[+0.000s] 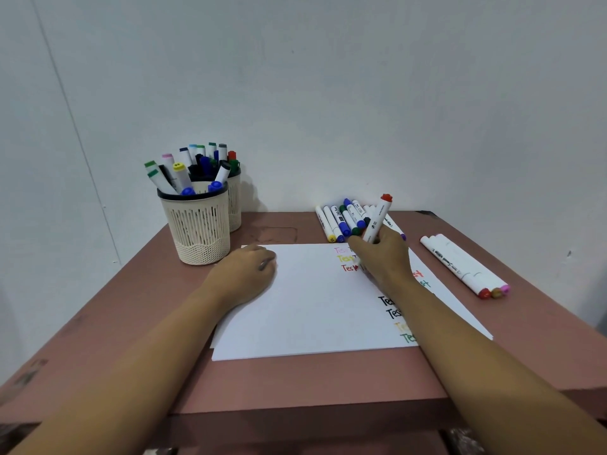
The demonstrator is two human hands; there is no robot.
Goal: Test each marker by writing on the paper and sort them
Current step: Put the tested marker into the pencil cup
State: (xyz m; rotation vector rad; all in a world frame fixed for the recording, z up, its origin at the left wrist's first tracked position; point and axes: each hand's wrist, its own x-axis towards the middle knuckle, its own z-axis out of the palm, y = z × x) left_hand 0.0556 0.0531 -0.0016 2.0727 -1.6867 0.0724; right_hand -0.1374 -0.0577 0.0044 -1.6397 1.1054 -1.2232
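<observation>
Marker point(377, 221), red-capped, stands nearly upright in our right hand point(382, 254), fingers pinching it, over the far right of the paper point(295, 307); our left hand point(244, 274) rests relaxed on its far-left corner.

Plain indoor desk corner: brown table point(295, 376) against bare white wall point(328, 77), marker-filled pen holders point(198, 228).

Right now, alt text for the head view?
A person's right hand holds a red-capped marker upright over white paper bearing coloured "Test" words; the left hand rests on the paper. Two cups of markers stand far left; a marker pile lies behind the paper, three markers to its right.
</observation>
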